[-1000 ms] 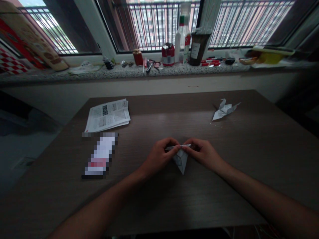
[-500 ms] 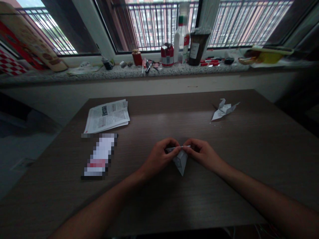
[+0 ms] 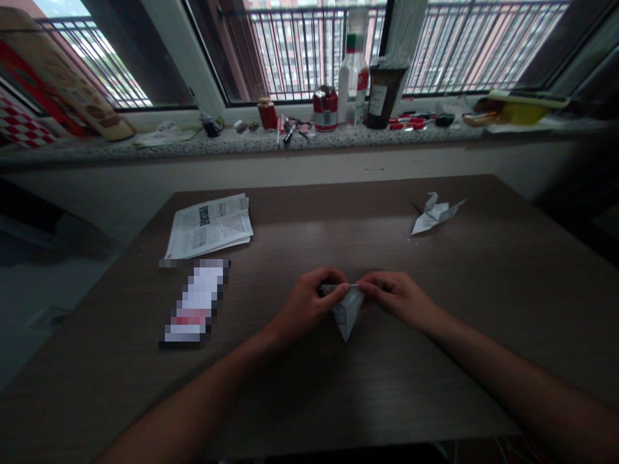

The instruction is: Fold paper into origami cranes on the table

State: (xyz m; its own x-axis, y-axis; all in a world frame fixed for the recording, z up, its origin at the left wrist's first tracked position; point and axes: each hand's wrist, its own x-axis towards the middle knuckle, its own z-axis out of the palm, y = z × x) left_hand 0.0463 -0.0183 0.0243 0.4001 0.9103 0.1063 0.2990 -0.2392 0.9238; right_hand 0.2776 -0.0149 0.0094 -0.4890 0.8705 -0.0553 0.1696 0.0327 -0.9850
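Note:
A small folded newsprint paper piece [image 3: 347, 316] lies on the brown wooden table [image 3: 309, 386], its point towards me. My left hand [image 3: 312, 303] pinches its upper left edge with curled fingers. My right hand [image 3: 394, 296] pinches the upper right edge, fingers pressed together. The two hands almost meet above the paper's top fold.
A finished folded paper figure [image 3: 435, 212] sits at the far right of the table. A stack of newspaper sheets [image 3: 210, 225] lies far left, with a blurred-out flat object [image 3: 196, 303] below it. The windowsill [image 3: 290, 138] behind holds a can, bottles, a cup and small tools.
My right hand's fingers have slid inward along the paper's top edge, and the paper's lower point has shifted slightly left. My left hand stays put.

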